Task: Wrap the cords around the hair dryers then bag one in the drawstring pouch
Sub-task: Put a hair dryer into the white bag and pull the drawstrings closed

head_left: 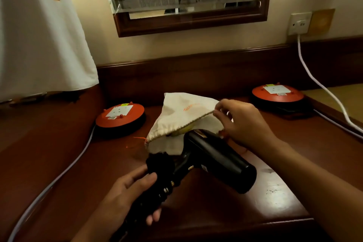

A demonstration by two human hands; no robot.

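Left hand (135, 192) low in the foreground, fingers closed around the handle of a black hair dryer (212, 155), with the black cord (160, 165) bunched in coils at the handle just above the grip. Dryer held over the dark wooden bench (245, 208), barrel slanting toward the lower right, its far end at the mouth of the drawstring pouch (180, 112). Right hand (241, 122) raised just beyond the dryer, thumb and fingers pinched shut on the upper rim of the pouch, lifting the mouth open. Pouch cream-coloured with orange lettering, lying on the bench behind the dryer, an orange drawstring (140, 139) trailing from its left corner. Two round red discs (120, 117) (278, 93) on the bench, one on each side of the pouch. White cable (322, 82) running down from a wall socket (299, 23) at right. Framed mirror (192, 17) on the wall above.
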